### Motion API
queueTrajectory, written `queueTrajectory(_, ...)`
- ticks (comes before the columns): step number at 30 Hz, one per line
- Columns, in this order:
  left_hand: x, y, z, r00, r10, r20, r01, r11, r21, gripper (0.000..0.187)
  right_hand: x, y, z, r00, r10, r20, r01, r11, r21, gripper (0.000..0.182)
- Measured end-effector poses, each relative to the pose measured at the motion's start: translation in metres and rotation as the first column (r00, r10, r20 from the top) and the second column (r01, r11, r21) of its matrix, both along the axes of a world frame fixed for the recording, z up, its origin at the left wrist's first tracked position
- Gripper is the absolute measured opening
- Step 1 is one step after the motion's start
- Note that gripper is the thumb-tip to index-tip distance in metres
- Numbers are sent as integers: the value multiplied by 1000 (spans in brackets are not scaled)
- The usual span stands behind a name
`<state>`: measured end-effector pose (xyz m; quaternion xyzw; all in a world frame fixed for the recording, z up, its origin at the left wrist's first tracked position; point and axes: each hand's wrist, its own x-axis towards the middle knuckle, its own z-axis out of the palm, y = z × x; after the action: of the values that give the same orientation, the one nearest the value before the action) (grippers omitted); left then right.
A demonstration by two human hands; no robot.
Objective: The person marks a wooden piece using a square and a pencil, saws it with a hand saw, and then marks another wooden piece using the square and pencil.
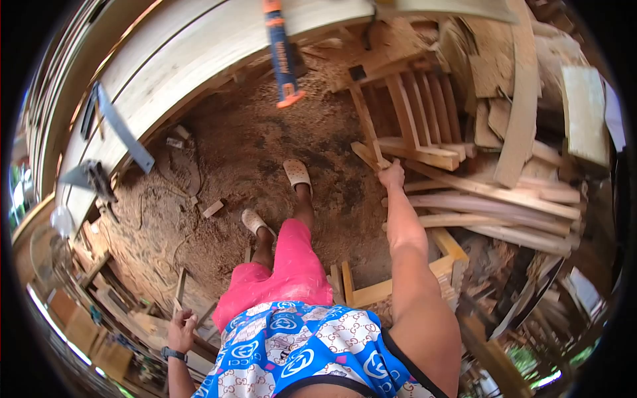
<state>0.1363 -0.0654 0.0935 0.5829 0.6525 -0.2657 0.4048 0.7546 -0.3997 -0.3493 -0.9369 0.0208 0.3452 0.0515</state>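
Note:
Out to the right, my right hand [391, 174] is closed round the lower end of a hammer [368, 119]. Its slim wooden handle points away from me and its dark, square head lies at the far end, over a slatted wooden frame [415, 109]. Curved wooden pieces [491, 205] are stacked just right of that hand. Low on the left, my left hand [182, 330] has loosely bent fingers, somewhat apart, and nothing visible in them. A dark watch [174, 354] is on that wrist. Thin wood strips are near its fingers.
A long pale plank bench [192, 53] curves across the upper left, bearing a handsaw [123, 129]. A blurred navy-and-orange bar [282, 60] extends over the bench edge. Wood shavings cover the ground around my feet. A wooden frame [371, 292] lies beneath my right arm.

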Motion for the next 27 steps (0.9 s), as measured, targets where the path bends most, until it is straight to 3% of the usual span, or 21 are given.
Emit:
queueTrajectory(3,-7,-9,7,998,-56,-39,60,994,94,42,-13,9,3,1000,10,18,-11,1000,10,64)
queueTrajectory(6,-2,-21,17,1000,2,-28,1,993,118,44,-21,42,32,985,126,121,-128,992,6,53)
queueTrajectory(9,-1,-43,28,994,100,45,-105,986,126,47,-18,92,102,943,318,96,-314,948,-55,49)
queueTrajectory(12,-14,-70,34,991,101,93,-116,978,172,54,-14,120,131,792,586,172,-568,811,-141,44)
queueTrajectory(13,-42,-96,10,984,98,148,-132,961,244,51,-4,128,133,742,669,38,-662,741,-113,45)
queueTrajectory(16,-47,-134,7,967,175,183,-227,919,322,49,-49,184,210,643,757,115,-747,654,-123,35)
queueTrajectory(17,-52,-147,-1,951,201,235,-271,910,315,49,-59,196,219,611,787,85,-778,617,-121,36)
queueTrajectory(18,-51,-150,-8,949,203,242,-277,902,330,49,-63,213,223,583,809,-79,-812,579,-67,36)
queueTrajectory(19,-49,-159,-14,946,198,256,-282,892,353,48,-95,233,263,546,835,-64,-837,540,-89,38)
queueTrajectory(22,-36,-168,-42,924,184,335,-336,808,484,49,-146,256,291,319,943,96,-945,324,-48,43)
queueTrajectory(26,0,-133,-55,784,385,486,-565,767,303,62,-228,296,408,174,972,156,-981,158,109,39)
queueTrajectory(27,4,-120,-48,727,428,537,-614,755,230,70,-250,302,450,140,954,265,-981,98,168,37)
